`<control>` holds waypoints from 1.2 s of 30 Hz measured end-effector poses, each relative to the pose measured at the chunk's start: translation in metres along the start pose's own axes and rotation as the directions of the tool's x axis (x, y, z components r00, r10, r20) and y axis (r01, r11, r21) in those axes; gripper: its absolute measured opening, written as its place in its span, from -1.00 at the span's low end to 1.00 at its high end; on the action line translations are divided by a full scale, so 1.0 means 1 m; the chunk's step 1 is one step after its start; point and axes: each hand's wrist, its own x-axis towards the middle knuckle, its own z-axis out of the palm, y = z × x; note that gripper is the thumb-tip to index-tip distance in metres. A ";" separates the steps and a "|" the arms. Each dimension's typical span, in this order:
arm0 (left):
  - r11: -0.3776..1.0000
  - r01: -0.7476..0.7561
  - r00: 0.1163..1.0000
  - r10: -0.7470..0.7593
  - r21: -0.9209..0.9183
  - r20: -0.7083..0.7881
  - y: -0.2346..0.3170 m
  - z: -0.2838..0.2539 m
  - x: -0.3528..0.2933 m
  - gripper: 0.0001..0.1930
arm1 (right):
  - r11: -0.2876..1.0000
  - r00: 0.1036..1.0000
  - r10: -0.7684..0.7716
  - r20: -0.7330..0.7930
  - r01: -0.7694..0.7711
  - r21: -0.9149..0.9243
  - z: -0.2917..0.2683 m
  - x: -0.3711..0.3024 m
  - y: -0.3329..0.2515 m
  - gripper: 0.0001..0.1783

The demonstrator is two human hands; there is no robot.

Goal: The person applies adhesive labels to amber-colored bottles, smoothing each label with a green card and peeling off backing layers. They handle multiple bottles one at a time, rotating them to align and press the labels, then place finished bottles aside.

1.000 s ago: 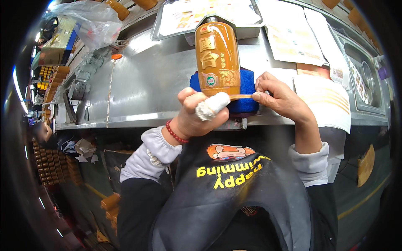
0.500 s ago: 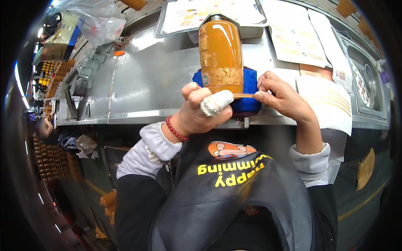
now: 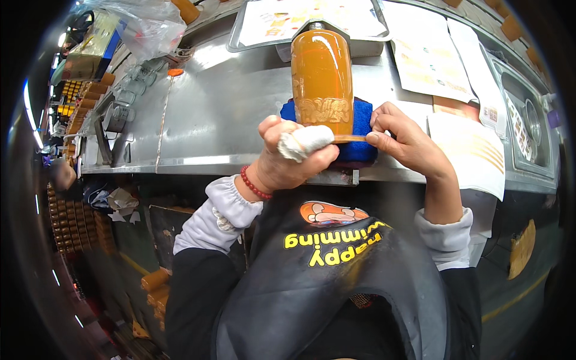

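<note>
An amber-brown glazed bottle [image 3: 323, 69] lies on a blue cloth pad [image 3: 361, 117], its neck pointing away and its base toward me. A raised pattern bands its lower part. Across the base end runs a narrow amber strip [image 3: 350, 138]. My left hand [image 3: 294, 147], with a white wrap on one finger and red beads at the wrist, is closed at the base, its wrapped fingertip and thumb at the strip's left end. The strip's right end is pinched between thumb and fingers of my right hand [image 3: 403, 139]. Exactly what the left fingers press is partly hidden.
Beyond the bottle stands a metal tray [image 3: 237, 41] with printed sheets. Printed papers [image 3: 429, 54] and striped sheets [image 3: 468, 150] lie to the right, before a metal basin [image 3: 537, 159]. Glass cups [image 3: 120, 111] and a plastic bag [image 3: 150, 33] are at the left of the metal worktop [image 3: 222, 114].
The bottle has turned on the pad: the raised lettering and small round mark on its left side no longer show. Both hands keep nearly the same pose. The whole view has shifted slightly.
</note>
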 end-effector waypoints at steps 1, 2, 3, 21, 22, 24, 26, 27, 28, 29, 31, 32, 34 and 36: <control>0.999 0.047 0.999 -0.047 -0.009 -0.006 0.000 -0.002 0.000 -0.75 | 1.000 1.000 -0.010 -0.002 0.010 0.002 0.000 0.000 0.000 -0.69; 0.995 0.068 0.996 -0.072 -0.075 -0.052 -0.004 0.000 -0.004 -0.59 | 1.000 1.000 -0.020 -0.004 0.020 0.005 0.000 0.000 -0.001 -0.70; 0.988 0.141 0.988 -0.144 -0.068 -0.051 -0.003 -0.001 -0.007 -0.48 | 1.000 1.000 -0.008 -0.001 0.008 0.019 -0.001 -0.001 -0.002 -0.70; 0.903 0.428 0.900 -0.430 0.038 0.075 -0.002 -0.006 -0.010 -0.26 | 0.996 0.996 -0.085 0.032 0.085 0.003 -0.025 -0.002 -0.083 -0.64; 0.920 0.375 0.918 -0.386 0.118 0.096 -0.004 -0.015 -0.003 -0.26 | 0.999 0.998 -0.053 0.028 0.054 -0.006 -0.025 -0.002 -0.083 -0.63; 0.924 0.309 0.928 -0.345 0.225 0.142 -0.003 -0.024 0.009 -0.27 | 0.999 0.999 -0.049 0.020 0.049 -0.018 -0.026 -0.004 -0.088 -0.63; 0.949 0.290 0.942 -0.306 0.127 0.137 -0.008 -0.021 0.012 -0.24 | 0.997 0.998 -0.068 0.014 0.069 -0.037 -0.028 -0.004 -0.092 -0.63; 0.958 0.276 0.949 -0.285 0.082 0.133 -0.011 -0.021 0.013 -0.23 | 0.994 0.995 -0.095 0.014 0.096 -0.047 -0.028 -0.004 -0.092 -0.64; 0.945 0.324 0.929 -0.309 -0.047 0.203 -0.013 -0.025 0.013 -0.26 | 0.991 0.992 -0.122 0.014 0.123 -0.057 -0.029 -0.004 -0.093 -0.64; 0.918 0.366 0.923 -0.336 -0.151 0.189 -0.016 -0.022 0.007 -0.28 | 0.989 0.990 -0.142 0.015 0.142 -0.045 -0.030 -0.003 -0.093 -0.65; 0.832 0.423 0.906 -0.385 -0.359 0.173 -0.022 -0.014 -0.002 -0.30 | 0.984 0.984 -0.177 0.009 0.178 -0.019 -0.030 -0.003 -0.094 -0.66; 0.768 0.456 0.890 -0.412 -0.450 0.198 -0.022 -0.011 -0.004 -0.33 | 0.982 0.982 -0.187 0.014 0.187 -0.020 -0.031 -0.004 -0.094 -0.69; 0.718 0.495 0.859 -0.490 -0.489 0.150 -0.013 -0.005 -0.003 -0.34 | 0.979 0.979 -0.202 0.028 0.202 -0.020 -0.033 -0.006 -0.091 -0.76; 0.731 0.504 0.845 -0.528 -0.459 0.087 -0.007 0.004 -0.003 -0.35 | 0.981 0.981 -0.196 0.004 0.196 -0.005 -0.031 -0.010 -0.084 -0.76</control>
